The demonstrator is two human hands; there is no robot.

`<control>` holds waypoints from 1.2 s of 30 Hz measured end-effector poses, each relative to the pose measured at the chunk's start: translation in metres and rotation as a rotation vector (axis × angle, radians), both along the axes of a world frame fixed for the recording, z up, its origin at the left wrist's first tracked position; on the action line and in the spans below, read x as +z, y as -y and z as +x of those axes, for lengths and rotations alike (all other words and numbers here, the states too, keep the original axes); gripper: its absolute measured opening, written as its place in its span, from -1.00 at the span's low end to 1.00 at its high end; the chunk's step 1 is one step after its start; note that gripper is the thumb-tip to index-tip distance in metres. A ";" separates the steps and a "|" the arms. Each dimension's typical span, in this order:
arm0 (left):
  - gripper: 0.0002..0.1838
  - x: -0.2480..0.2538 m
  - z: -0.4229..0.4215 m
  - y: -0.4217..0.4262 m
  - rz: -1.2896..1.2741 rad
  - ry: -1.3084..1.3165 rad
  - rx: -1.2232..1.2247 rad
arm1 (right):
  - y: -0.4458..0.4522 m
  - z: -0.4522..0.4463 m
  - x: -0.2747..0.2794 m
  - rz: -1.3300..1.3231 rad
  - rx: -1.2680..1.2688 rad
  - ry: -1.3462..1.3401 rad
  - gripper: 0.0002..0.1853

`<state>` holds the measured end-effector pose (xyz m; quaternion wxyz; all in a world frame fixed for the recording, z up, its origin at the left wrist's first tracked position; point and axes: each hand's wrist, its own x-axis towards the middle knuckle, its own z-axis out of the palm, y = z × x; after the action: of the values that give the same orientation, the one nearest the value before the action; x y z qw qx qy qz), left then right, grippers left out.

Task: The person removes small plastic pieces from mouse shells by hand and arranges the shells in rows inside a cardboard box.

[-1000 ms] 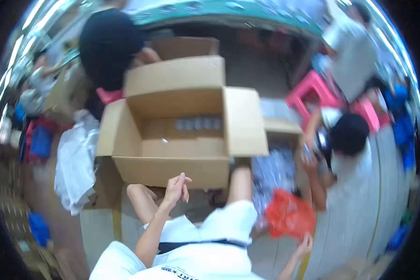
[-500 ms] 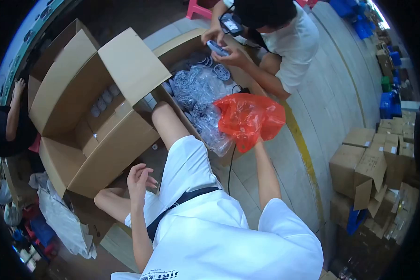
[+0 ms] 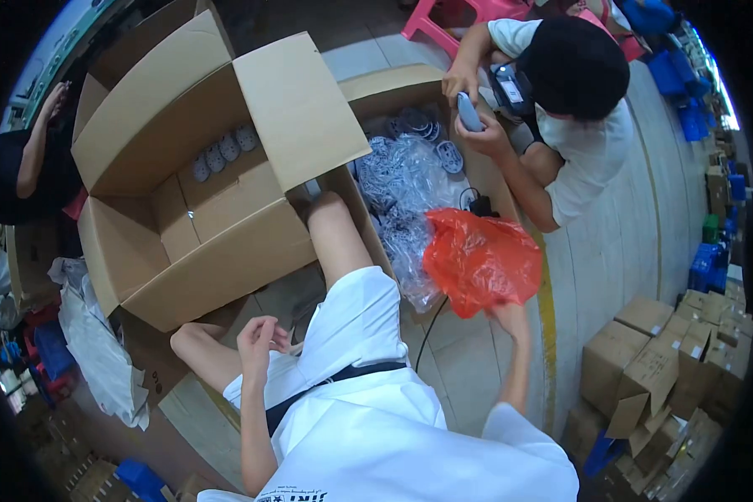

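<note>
My right hand point(image 3: 510, 317) is at the lower edge of a red plastic bag point(image 3: 485, 261), and the bag covers most of its fingers. What that hand holds, if anything, is hidden. The bag lies over the near right corner of a cardboard box point(image 3: 397, 80). Inside this box are clear plastic wrapping point(image 3: 427, 180) and many small grey-blue pieces point(image 3: 385, 171). Raised above my left thigh, my left hand point(image 3: 261, 336) has loosely bent fingers and nothing visible in it.
To the left stands a large open carton point(image 3: 217, 272) with a row of grey oval pieces point(image 3: 227, 151). Across from me a co-worker point(image 3: 590, 142) holds a grey-blue oval piece point(image 3: 469, 112). Stacked cartons point(image 3: 615, 360) are at right; a black cable point(image 3: 429, 339) runs near the bag.
The view has shifted, so the boxes and co-worker appear lower and further right. More of my right hand shows at the bag's edge. My left fingers are more bent.
</note>
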<state>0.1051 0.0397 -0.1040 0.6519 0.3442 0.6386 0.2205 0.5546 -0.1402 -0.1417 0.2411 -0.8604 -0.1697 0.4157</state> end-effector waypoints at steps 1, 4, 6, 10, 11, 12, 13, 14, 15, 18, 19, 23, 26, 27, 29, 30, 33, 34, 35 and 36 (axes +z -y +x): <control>-0.77 -0.004 -0.001 -0.002 -0.032 0.002 0.012 | 0.020 0.022 0.020 -0.117 0.283 -0.218 -0.83; -0.77 -0.010 0.007 -0.012 -0.110 0.059 0.010 | -0.054 -0.005 0.140 -0.053 0.225 -0.242 -0.87; -0.76 -0.017 0.015 -0.019 -0.177 0.112 0.009 | -0.125 -0.017 0.129 0.217 0.038 -0.051 -0.85; -0.68 -0.037 0.052 -0.022 0.042 0.085 0.014 | -0.268 0.031 -0.074 0.251 0.436 0.401 -0.71; -0.66 -0.041 0.058 -0.029 0.127 0.068 0.013 | -0.288 0.054 -0.153 0.252 0.423 0.573 -0.76; -0.66 -0.045 0.060 -0.034 0.117 0.059 0.013 | -0.308 0.069 -0.197 0.022 0.393 0.577 -0.76; -0.65 -0.046 0.060 -0.035 0.134 0.055 -0.001 | -0.318 0.084 -0.237 -0.212 0.364 0.575 -0.74; -0.64 -0.046 0.057 -0.036 0.151 0.051 -0.015 | -0.324 0.091 -0.261 -0.224 0.370 0.564 -0.74; -0.63 -0.046 0.054 -0.040 0.168 0.047 -0.029 | -0.329 0.096 -0.281 -0.210 0.397 0.846 -0.76; -0.63 -0.053 0.047 -0.064 0.126 0.065 -0.043 | -0.340 0.110 -0.321 -0.205 0.483 1.093 -0.76; -0.64 -0.053 0.044 -0.070 0.082 0.096 -0.042 | -0.343 0.114 -0.326 -0.209 0.534 1.068 -0.76; -0.67 -0.052 0.048 -0.094 0.011 0.186 -0.057 | -0.353 0.111 -0.311 -0.212 0.604 0.960 -0.77; -0.73 -0.047 0.073 -0.109 0.040 0.250 -0.098 | -0.348 0.081 -0.240 -0.196 0.535 0.775 -0.76; -0.77 -0.044 0.085 -0.110 0.006 0.253 -0.114 | -0.335 0.065 -0.208 -0.078 0.545 0.712 -0.75; -0.80 -0.032 0.120 -0.110 -0.077 0.267 -0.121 | -0.299 0.017 -0.128 0.255 0.535 0.651 -0.86; -0.78 -0.028 0.149 -0.106 -0.065 0.287 0.019 | -0.284 -0.010 -0.083 0.357 0.531 0.561 -0.89; -0.71 -0.017 0.169 -0.092 -0.082 0.367 0.121 | -0.229 -0.102 0.014 0.576 0.583 0.062 -0.93; -0.68 -0.015 0.168 -0.086 -0.111 0.422 0.089 | -0.210 -0.134 0.023 0.679 0.667 0.123 -0.93; -0.65 -0.013 0.166 -0.080 -0.139 0.477 0.056 | -0.194 -0.161 0.031 0.781 0.751 0.185 -0.93; -0.62 -0.010 0.162 -0.072 -0.168 0.532 0.022 | -0.185 -0.174 0.044 0.704 0.805 0.154 -0.92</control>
<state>0.2670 0.1119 -0.1141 0.8204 0.2120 0.4650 0.2566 0.3809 0.0450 -0.0975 0.3232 -0.6226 -0.6322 0.3291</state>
